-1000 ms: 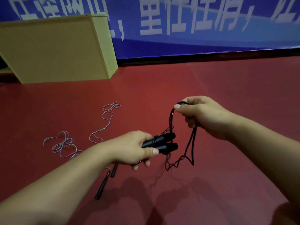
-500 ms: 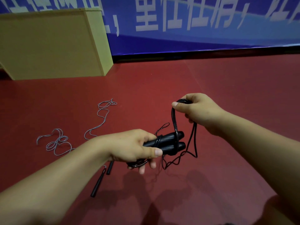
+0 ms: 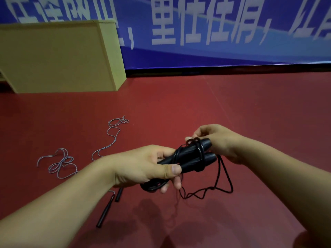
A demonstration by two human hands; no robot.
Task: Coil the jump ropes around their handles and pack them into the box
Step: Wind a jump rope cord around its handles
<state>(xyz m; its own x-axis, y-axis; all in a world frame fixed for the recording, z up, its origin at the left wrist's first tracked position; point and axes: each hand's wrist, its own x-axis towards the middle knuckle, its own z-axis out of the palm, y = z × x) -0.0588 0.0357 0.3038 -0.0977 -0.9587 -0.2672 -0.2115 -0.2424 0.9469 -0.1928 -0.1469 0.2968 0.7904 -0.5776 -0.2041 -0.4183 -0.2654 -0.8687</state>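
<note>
Floor: red sports flooring (image 3: 179, 104) fills the view, backed by a blue banner (image 3: 215, 33) with large white characters.
Box: the yellow box (image 3: 53, 58) stands far left against the banner, well apart from both hands; only its outer walls show, so what lies inside cannot be told.
Grey rope: a thin grey jump rope (image 3: 111, 140) lies uncoiled on the floor left of centre, its two dark handles (image 3: 105, 210) near the left forearm.
Left hand: the left hand (image 3: 143, 165) grips one end of the paired black handles (image 3: 189, 156), thumb on top, with a few finished loops bunched below its fingers.
Black rope: the black jump rope (image 3: 222, 176) crosses the handles in several turns, and the slack hangs below to the right in a twisted loop.
Right hand: the right hand (image 3: 215, 140) sits at the far end of the handles, fingers curled and pinching the cord just where it meets them.
Key relation: the handles' long axis runs from the left hand up and right to the right hand (so the next turn probably passes crosswise round that axis, fed by the right hand, the nearer one to the slack).
Progress: coiling looks partly done; nothing visibly packed.
</note>
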